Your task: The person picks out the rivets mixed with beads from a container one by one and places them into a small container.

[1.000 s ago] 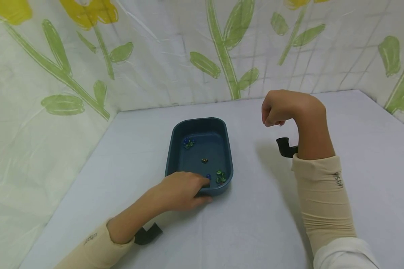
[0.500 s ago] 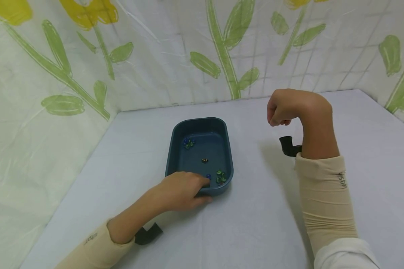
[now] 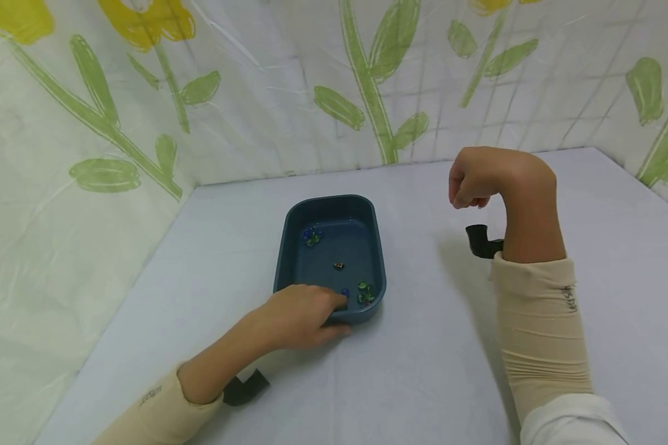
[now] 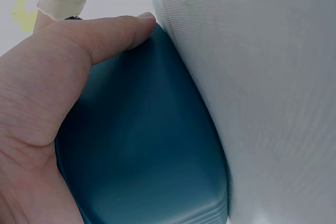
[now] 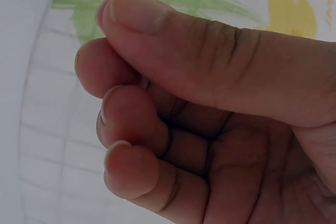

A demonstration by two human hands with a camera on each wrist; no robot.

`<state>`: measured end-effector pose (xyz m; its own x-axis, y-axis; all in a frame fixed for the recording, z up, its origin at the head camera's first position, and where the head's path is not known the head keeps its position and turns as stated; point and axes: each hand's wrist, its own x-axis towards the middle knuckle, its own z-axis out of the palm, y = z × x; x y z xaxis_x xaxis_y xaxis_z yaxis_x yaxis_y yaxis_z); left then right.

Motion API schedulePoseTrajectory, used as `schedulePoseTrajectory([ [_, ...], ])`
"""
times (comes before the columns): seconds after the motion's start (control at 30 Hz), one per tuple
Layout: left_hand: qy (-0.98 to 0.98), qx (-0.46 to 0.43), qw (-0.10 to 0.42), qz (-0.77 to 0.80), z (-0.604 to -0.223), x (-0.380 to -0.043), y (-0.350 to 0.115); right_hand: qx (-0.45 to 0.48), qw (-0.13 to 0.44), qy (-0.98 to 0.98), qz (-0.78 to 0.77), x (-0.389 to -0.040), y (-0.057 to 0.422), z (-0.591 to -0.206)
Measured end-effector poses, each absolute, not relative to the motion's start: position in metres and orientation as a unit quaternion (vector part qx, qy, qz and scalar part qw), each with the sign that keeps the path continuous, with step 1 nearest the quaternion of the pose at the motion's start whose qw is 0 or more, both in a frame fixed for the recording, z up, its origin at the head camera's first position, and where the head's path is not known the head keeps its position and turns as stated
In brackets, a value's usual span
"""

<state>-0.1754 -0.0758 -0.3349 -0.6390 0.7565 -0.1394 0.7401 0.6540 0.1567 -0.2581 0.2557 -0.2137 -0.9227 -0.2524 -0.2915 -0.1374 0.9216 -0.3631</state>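
A dark blue rectangular bin (image 3: 347, 246) stands on the table in the head view. My left hand (image 3: 300, 316) grips its near rim, thumb outside against the wall and fingers reaching inside. In the left wrist view the thumb lies along the bin's outer side (image 4: 152, 129). Small shiny blue and green pieces (image 3: 312, 236) cluster at the far left inside. One amber piece (image 3: 338, 266) lies mid-floor, and green pieces (image 3: 365, 293) gather at the near right beside a blue piece (image 3: 345, 292). Raised right of the bin, my right hand (image 3: 487, 176) has curled fingers, thumb against the index finger; nothing shows in it.
A white cloth covers the table (image 3: 412, 371). Behind it hangs a white sheet (image 3: 256, 123) painted with flowers. Black wrist mounts (image 3: 247, 388) stick out beside both beige sleeves (image 3: 540, 334).
My right hand has drifted to the right, away from the bin, its fingers still curled. The left hand and the bin stay where they were.
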Motion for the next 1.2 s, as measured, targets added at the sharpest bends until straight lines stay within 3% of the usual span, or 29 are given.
schedulePoseTrajectory([
  [1.2, 0.906, 0.409, 0.098, 0.040, -0.333, -0.174, -0.075, -0.070, 0.176, 0.963, -0.193, -0.250, 0.292, -0.209],
])
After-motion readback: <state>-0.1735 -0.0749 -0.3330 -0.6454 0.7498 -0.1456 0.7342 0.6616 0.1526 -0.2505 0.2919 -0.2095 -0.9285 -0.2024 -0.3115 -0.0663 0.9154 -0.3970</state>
